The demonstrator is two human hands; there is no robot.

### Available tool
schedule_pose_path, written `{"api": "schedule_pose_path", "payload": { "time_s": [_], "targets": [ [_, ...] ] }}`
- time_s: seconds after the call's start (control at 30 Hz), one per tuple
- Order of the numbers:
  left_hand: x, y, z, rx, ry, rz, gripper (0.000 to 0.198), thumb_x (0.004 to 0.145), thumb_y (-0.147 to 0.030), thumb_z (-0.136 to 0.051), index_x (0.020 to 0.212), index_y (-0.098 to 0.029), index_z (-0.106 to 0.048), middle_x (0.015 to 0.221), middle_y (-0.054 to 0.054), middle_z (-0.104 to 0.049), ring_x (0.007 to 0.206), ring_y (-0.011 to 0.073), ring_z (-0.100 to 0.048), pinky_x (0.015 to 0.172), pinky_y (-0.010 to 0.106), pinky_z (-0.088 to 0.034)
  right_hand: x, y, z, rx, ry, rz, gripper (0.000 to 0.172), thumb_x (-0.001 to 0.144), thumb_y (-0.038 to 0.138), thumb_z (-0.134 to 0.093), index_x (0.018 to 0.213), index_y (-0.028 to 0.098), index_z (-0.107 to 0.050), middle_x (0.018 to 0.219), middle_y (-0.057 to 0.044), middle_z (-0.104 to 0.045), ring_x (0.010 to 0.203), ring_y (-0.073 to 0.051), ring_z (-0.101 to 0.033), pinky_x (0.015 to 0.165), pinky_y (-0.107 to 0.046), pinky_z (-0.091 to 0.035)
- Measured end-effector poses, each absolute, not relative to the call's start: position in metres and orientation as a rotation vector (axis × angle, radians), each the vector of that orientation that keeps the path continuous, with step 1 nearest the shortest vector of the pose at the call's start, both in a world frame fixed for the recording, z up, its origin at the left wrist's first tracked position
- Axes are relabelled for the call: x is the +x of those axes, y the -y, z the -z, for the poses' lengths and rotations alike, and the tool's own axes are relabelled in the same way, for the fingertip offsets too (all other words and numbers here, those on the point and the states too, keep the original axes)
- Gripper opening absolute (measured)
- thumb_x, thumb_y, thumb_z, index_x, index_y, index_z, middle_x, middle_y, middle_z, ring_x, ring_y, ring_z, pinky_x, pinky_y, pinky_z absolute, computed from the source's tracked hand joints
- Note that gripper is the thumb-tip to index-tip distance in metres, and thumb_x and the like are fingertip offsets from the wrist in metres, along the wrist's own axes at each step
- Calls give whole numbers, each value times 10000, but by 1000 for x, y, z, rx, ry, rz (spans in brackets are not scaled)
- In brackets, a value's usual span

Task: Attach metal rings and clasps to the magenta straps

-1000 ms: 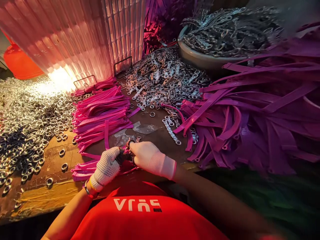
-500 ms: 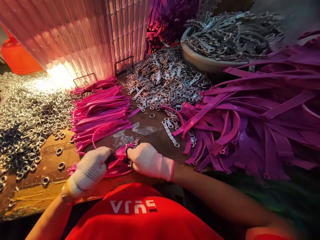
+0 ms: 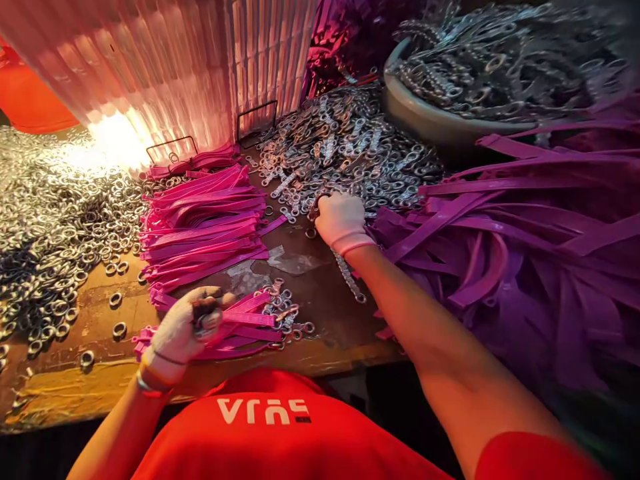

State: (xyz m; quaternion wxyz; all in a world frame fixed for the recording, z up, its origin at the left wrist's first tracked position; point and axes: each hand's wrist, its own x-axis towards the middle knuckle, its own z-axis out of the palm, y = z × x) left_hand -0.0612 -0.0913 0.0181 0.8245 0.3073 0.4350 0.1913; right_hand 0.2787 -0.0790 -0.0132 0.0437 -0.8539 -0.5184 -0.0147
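My left hand [image 3: 187,330], in a white glove with dark fingertips, is curled closed above the left part of a small bunch of pink straps [image 3: 253,320]. Something greyish shows at its fingers, too small to name. Silver metal links [image 3: 285,313] lie at the right ends of those straps. My right hand [image 3: 343,220], also gloved, is at the near edge of a heap of silver metal links [image 3: 345,143]. Its fingers are bent together, and what they hold, if anything, is hidden. A long metal link piece [image 3: 347,273] lies below that wrist.
A stack of pink straps [image 3: 210,227] lies beyond my left hand. Metal rings [image 3: 55,233] cover the table's left side. Purple straps [image 3: 500,247] heap up at right, before a basin [image 3: 435,120] of metal pieces. A ribbed translucent panel [image 3: 175,73] stands at the back.
My right hand has left the small strap bunch and moved forward and right to the heap of links. My left hand has shifted slightly; the bunch's link ends are now uncovered.
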Motion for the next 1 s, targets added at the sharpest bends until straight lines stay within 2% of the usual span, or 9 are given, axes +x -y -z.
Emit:
{"api": "schedule_pose_path", "payload": {
  "time_s": [0.07, 0.17, 0.3, 0.43, 0.53, 0.7, 0.8, 0.87, 1.0],
  "targets": [
    [-44, 96, -9, 537, -887, -426, 226, 711, -174, -707, 903, -114, -603, 1001, 93, -641, 478, 6, -360, 351, 115, -194, 282, 70, 27, -2581, 1596, 44, 265, 902, 54, -453, 1045, -37, -657, 1042, -247, -608, 970, -246, -553, 794, -352, -356],
    [-29, 103, -2, 473, -874, -454, 325, 670, -164, -749, 967, -114, -625, 986, 80, -629, 536, 22, -454, 356, 97, -201, 280, 69, 39, -2545, 1599, 5, 252, 840, 34, -473, 996, 18, -671, 1039, -231, -616, 962, -275, -548, 824, -374, -378],
    [-27, 110, -1, 548, -882, -377, 362, 731, -310, -760, 1013, -128, -622, 789, 24, -607, 446, 16, -358, 341, 120, -164, 265, 87, 31, -2347, 1447, -79, 277, 824, 100, -473, 1037, 71, -647, 1126, -236, -617, 1062, -332, -531, 888, -419, -419],
    [-33, 114, 0, 724, -898, -341, 449, 807, -472, -693, 1065, -108, -640, 741, 29, -625, 395, 14, -290, 346, 159, -165, 221, 127, 8, -1816, 1452, -584, 326, 884, 177, -418, 1156, 157, -597, 958, -92, -684, 854, -231, -621, 781, -330, -500],
    [-37, 118, 3, 885, -912, -389, 440, 867, -498, -620, 1078, -114, -650, 621, -1, -582, 382, 40, -311, 357, 182, -189, 180, 160, 0, -1608, 1525, -741, 279, 901, 246, -469, 1131, 196, -619, 932, -50, -691, 832, -209, -639, 782, -315, -509],
    [-39, 128, 3, 1382, -1019, -579, 351, 965, -445, -475, 1107, -167, -634, 732, 13, -626, 479, 84, -454, 449, 210, -352, 137, 187, 4, -1577, 1542, -822, 277, 893, 245, -545, 1155, 166, -590, 1064, -97, -688, 973, -226, -644, 884, -339, -502],
    [-36, 135, 7, 1649, -1043, -698, 228, 948, -319, -506, 1087, -184, -626, 967, 60, -659, 788, 141, -588, 706, 245, -477, 121, 189, 11, -1571, 1592, -793, 249, 887, 185, -520, 1124, 162, -596, 1087, -115, -678, 1027, -232, -621, 942, -359, -478],
    [-34, 139, 12, 1710, -1041, -749, 183, 935, -266, -514, 1077, -192, -604, 1044, 70, -646, 931, 171, -587, 831, 274, -469, 114, 189, 18, -1579, 1601, -725, 257, 863, 106, -465, 1071, 162, -605, 1062, -117, -678, 1024, -228, -615, 942, -352, -471],
    [-37, 137, 16, 1735, -1047, -642, 133, 960, -285, -469, 971, -190, -562, 841, 28, -622, 716, 139, -534, 680, 253, -425, 114, 191, 24, -1717, 1648, -568, 287, 766, 19, -429, 934, 159, -613, 948, -114, -681, 925, -234, -618, 845, -326, -471]
  ]
}}
